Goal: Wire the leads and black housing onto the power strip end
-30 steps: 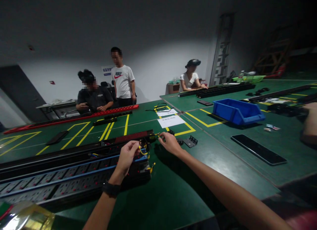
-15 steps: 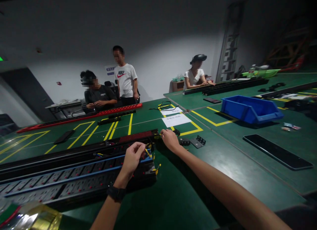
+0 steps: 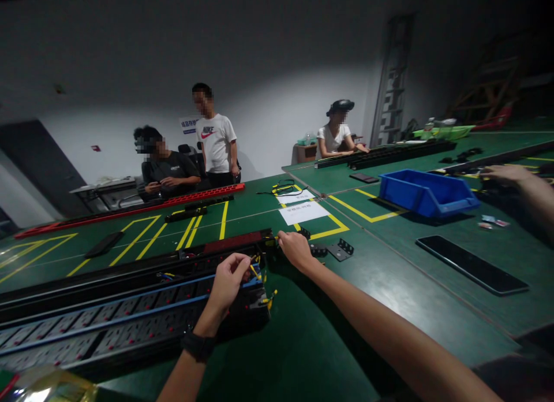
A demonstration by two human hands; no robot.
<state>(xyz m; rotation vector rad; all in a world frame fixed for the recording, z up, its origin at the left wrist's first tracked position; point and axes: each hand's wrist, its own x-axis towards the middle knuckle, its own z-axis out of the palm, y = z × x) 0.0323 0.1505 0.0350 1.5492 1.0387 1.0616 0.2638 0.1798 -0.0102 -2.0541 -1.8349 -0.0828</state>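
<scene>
My left hand (image 3: 229, 279), with a black band on its wrist, pinches a thin yellow wire (image 3: 255, 271) at the right end of a long black rail assembly (image 3: 147, 315). Blue strips and rows of dark plates with red dots run along this assembly. Just beyond, my right hand (image 3: 295, 250) is closed in a pinch at the end of a black rail with a dark red strip (image 3: 236, 240). A bit of yellow shows at its fingertips; what they hold is too small to make out. More yellow-tipped wires (image 3: 271, 299) stick out from the nearer rail's end.
Black perforated brackets (image 3: 341, 250) lie right of my right hand. Farther right are a blue bin (image 3: 428, 195), a large dark phone (image 3: 471, 264) and another person's arm (image 3: 530, 191). A bottle of yellow liquid (image 3: 56, 386) is at lower left. Three people are across the table.
Another person's hand and arm have come in at the right edge, behind the blue bin. The view has shifted slightly. Both my hands keep their pinches at nearly the same spots.
</scene>
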